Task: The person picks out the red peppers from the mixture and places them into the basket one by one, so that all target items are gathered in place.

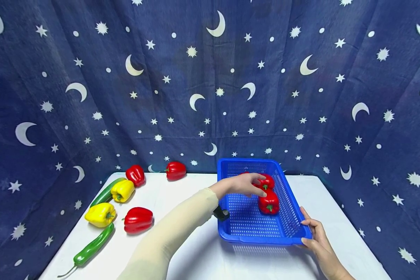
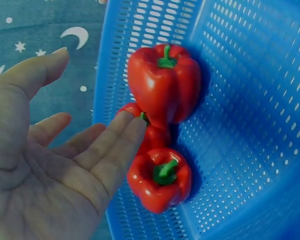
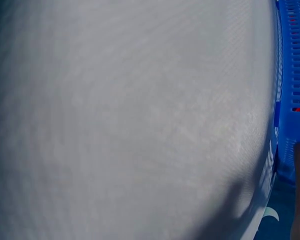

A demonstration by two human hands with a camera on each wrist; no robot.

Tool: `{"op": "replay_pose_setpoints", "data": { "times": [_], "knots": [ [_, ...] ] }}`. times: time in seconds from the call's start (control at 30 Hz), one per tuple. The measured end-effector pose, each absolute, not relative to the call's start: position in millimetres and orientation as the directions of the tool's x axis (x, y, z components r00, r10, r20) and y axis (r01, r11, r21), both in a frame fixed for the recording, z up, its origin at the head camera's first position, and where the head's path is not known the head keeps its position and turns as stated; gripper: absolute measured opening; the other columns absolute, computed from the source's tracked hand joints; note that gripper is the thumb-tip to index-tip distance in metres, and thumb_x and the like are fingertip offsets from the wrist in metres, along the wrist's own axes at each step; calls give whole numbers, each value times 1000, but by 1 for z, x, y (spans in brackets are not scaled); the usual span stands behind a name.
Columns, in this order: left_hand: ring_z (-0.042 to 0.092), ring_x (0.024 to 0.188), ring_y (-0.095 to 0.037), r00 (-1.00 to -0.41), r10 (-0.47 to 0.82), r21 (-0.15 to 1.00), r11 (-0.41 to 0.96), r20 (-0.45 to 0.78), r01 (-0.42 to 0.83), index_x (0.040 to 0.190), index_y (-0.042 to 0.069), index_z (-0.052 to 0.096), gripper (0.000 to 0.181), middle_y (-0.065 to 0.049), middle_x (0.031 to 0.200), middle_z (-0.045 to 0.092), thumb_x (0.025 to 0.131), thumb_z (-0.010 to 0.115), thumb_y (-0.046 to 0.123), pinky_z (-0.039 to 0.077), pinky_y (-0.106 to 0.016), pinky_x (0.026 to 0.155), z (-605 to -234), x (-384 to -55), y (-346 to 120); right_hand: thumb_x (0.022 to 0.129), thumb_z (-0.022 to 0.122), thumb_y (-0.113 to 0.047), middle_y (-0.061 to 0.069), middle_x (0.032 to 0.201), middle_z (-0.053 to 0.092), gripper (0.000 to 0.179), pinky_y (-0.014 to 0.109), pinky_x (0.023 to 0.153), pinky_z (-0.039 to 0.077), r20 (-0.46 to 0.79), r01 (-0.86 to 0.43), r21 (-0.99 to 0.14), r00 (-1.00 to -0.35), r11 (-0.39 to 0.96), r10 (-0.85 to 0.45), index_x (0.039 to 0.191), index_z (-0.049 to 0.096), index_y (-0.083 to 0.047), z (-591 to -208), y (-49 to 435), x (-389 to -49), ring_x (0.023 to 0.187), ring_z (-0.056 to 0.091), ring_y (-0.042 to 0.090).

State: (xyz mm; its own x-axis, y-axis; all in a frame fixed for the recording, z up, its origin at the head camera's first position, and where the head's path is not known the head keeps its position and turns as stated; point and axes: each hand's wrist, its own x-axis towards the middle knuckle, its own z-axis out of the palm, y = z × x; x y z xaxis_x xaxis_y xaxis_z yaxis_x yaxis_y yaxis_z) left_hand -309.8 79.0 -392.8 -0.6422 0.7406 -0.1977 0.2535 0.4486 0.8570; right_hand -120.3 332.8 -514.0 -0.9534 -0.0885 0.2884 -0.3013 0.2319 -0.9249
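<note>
my left hand (image 1: 245, 183), empty, thumb wide of its fingers, hangs over the basket (image 1: 255, 240) by the tabletop's (image 1: 329, 210) far edge; red peppers (image 1: 270, 199) lie just under its fingertips, farther from my right hand (image 1: 319, 239), pinching the basket's near right corner.

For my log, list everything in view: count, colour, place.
Curtain: one, blue with pale moons and stars, behind
Table: one, white
Basket: one, blue, table's right half
Peppers inside: three, red
Loose peppers: three, red, table's left half
Yellow peppers: two, yellow, far left
Chili: one, green, near left
Cucumber-like vegetable: one, green, back left, partly hidden
Sleeve: one, cream, left arm
Device: one, black, by cuff
Left hand: one, above basket
Right hand: one, gripping basket's near-right corner
</note>
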Motion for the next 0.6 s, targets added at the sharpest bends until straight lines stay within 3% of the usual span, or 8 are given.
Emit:
{"op": "replay_pose_setpoints", "data": {
  "times": [0.27, 0.6],
  "knots": [
    [67, 102, -12, -641, 756, 890, 373, -129, 261, 152, 19, 49, 69, -5, 141, 58, 90, 79, 27, 60, -32, 81, -388, -301, 60, 98, 41, 6, 3, 172, 4, 37, 8, 102, 34, 325, -340, -909, -941, 241, -99, 132, 26, 5, -516, 334, -122, 143, 20, -12],
    [66, 110, -11, -667, 744, 904, 306, -32, 297, 151, 25, 50, 65, -1, 141, 58, 92, 77, 31, 58, -32, 88, -386, -300, 24, 98, 42, 5, 1, 172, 7, 37, 8, 102, 33, 305, -318, -919, -948, 231, -94, 132, 27, 2, -517, 335, -122, 144, 19, -12]
  ]
}}
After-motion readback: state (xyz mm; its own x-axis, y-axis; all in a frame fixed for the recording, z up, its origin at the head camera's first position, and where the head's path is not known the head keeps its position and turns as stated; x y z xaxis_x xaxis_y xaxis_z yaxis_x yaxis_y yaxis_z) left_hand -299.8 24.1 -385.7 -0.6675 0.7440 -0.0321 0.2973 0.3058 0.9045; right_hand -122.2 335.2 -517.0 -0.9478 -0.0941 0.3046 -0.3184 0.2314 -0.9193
